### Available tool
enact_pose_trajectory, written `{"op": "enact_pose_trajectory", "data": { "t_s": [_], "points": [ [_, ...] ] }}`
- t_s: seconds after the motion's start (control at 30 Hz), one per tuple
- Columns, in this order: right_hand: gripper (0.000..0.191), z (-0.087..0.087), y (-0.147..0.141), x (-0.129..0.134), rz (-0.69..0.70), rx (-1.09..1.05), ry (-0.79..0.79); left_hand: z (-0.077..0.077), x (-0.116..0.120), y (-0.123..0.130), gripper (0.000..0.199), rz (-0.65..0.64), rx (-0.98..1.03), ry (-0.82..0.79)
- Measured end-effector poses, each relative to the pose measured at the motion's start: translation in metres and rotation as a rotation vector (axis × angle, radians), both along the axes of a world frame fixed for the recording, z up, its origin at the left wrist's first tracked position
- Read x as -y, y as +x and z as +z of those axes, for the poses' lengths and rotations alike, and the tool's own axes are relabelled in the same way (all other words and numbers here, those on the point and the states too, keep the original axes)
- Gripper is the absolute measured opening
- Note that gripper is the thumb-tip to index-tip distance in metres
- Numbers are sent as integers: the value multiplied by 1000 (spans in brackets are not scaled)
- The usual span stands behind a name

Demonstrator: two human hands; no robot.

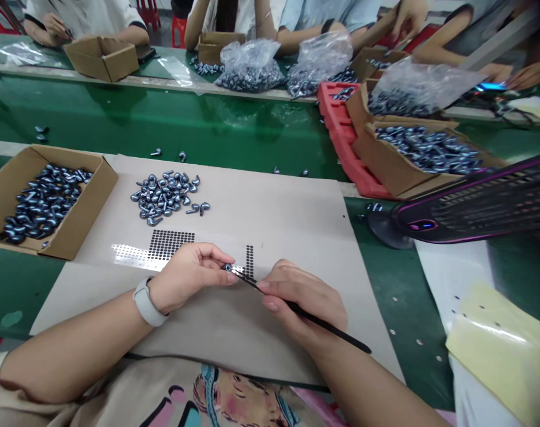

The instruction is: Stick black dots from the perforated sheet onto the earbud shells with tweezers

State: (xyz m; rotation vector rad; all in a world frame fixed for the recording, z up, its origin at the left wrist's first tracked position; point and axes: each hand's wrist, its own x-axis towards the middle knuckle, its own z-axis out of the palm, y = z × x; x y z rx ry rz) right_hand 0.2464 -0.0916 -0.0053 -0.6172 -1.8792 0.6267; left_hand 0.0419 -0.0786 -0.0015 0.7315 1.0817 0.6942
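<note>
Between the thumb and fingertips of my left hand (192, 270) is a small shiny blue-grey earbud (227, 267). My right hand (303, 296) grips dark tweezers (323, 323), whose tips reach to the earbud. Whether the tips hold anything is too small to tell. Behind my hands lies a clear sheet with rows of small black round stickers (172, 243), partly covered by my left hand. A loose pile of earbuds (163, 196) rests farther back on the pale work board (296, 219).
A cardboard box (80, 222) of earbuds stands at left. On the right are a black fan (474, 201), a yellow sheet (505, 338), a red crate (341, 136) and another filled box (425, 154). Across the green table, co-workers sit behind plastic bags (252, 62) of earbuds.
</note>
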Motion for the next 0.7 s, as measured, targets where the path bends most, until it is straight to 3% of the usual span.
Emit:
{"op": "enact_pose_trajectory", "data": {
  "t_s": [0.23,0.53,0.6,0.7],
  "points": [
    [16,-2,1,1,-2,-44,-29,0,-1,1,28,-33,-20,-12],
    [30,-19,-7,-2,-275,-442,-590,0,-3,1,26,-70,-13,-30],
    [36,-13,-1,-5,-366,-487,-600,0,-2,0,26,-96,-39,-24],
    [34,-1,20,-3,-475,-525,-453,2,-1,-2,26,-97,-116,-3]
  ]
}}
